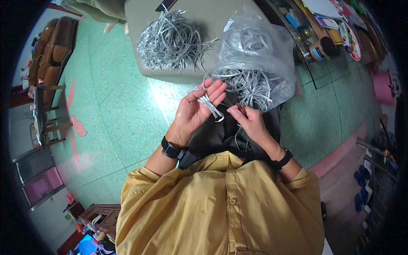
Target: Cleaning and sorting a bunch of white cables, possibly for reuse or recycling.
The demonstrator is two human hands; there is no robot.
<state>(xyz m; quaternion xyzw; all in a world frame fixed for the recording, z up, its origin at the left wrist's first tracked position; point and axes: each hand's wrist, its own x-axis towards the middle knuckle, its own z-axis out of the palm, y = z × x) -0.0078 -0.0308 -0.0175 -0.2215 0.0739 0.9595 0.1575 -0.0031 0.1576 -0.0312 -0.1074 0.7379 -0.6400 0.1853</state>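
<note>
My left hand (199, 106) is palm up, its thumb pressing a small folded bundle of silvery cords (210, 105) that lies across the palm. Close by on the right, my right hand (250, 119) has its thumb and fingers pinched on a thin dark item that I cannot identify. Thin silvery strands hang below it over my dark-clothed lap. Beyond my hands, a clear plastic bag (282, 41) holds many silvery cords (250, 86), some at its mouth. A loose heap of the same silvery cords (172, 41) rests to the left of the bag on a grey-beige padded surface (153, 75).
At the upper right stands a glass-sided table (314, 28) with papers, a jar and other goods. Part of another person's legs (95, 9) shows at the upper left. Brown leather seating (54, 57) and a wooden stool (55, 127) are at the far left.
</note>
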